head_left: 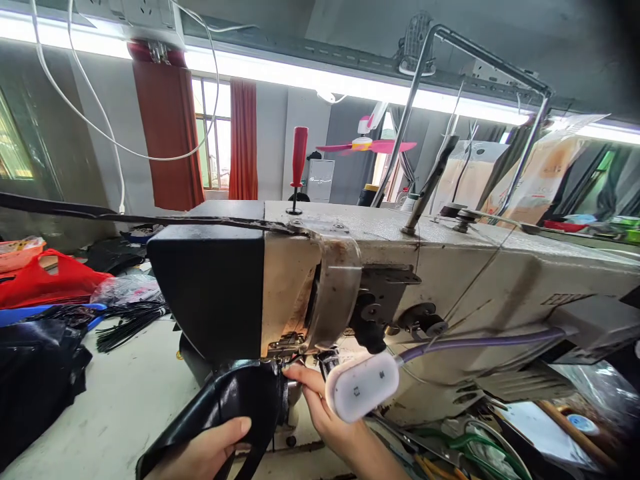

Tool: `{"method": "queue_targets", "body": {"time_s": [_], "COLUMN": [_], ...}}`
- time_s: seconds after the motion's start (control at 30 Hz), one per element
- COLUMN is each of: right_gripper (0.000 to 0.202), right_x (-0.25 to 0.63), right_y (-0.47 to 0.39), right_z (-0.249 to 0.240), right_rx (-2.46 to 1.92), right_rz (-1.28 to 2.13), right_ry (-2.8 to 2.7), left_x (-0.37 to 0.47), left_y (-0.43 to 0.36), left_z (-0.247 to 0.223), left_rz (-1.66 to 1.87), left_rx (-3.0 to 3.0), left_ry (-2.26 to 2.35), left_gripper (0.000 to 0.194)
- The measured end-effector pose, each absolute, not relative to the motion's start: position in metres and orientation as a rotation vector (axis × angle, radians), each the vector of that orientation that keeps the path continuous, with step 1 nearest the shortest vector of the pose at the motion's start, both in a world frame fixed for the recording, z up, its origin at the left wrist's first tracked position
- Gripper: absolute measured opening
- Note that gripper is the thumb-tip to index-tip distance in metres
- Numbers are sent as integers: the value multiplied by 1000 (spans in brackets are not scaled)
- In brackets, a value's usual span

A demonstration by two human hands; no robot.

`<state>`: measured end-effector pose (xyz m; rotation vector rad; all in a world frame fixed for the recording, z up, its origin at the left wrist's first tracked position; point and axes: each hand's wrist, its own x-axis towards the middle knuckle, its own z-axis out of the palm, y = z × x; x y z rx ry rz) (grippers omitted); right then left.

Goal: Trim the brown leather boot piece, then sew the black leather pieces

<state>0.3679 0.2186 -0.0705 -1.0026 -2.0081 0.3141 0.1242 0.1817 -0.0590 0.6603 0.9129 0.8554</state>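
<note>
Head camera view: your left hand (pixel 207 453) grips a piece of glossy black leather (pixel 235 407), thumb laid flat across its top face and the remaining fingers curled beneath it. The leather lies bunched on the white work table (pixel 125 407), directly below the head of the sewing machine (pixel 380 287), with its upper edge at the needle area.

Your right hand (pixel 325 417) reaches under the machine head from the right. Its fingertips (pixel 295 375) are pinched together at the edge of the leather, just beside the needle mechanism; whether they hold the leather itself or a thread cannot be told. A white clip-on lamp (pixel 363 387) on a purple flexible stalk overlaps the back of this hand.

A black cover (pixel 207 287) encloses the left end of the machine. A red-handled screwdriver (pixel 299 160) stands upright on the machine's top surface. At the far left of the table lie a red plastic bag (pixel 45 277) and further black material (pixel 35 380).
</note>
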Motion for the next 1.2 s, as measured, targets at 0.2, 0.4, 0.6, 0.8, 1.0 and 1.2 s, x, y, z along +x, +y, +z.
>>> {"method": "queue_targets", "body": {"time_s": [0.2,0.4,0.6,0.8,1.0,1.2], "right_gripper": [40,37,34,31,39,33], "right_x": [367,364,358,358,361,359], "right_y": [217,213,213,216,215,217], "right_z": [-61,-52,-46,-48,-55,-54], "right_rx": [-966,-959,-958,-936,-965,-950], "right_rz": [221,193,326,397,337,319], "right_ry": [-2032,-2019,-1995,-1970,-1972,-1979], "left_x": [125,138,148,151,157,163], "left_y": [187,182,175,178,179,179], "left_z": [-49,-35,-32,-37,-36,-37], "left_rz": [842,907,970,943,963,1032], "left_rx": [744,727,703,582,555,600], "left_ry": [836,881,928,869,834,873], "left_gripper": [44,49,48,48,45,46]}}
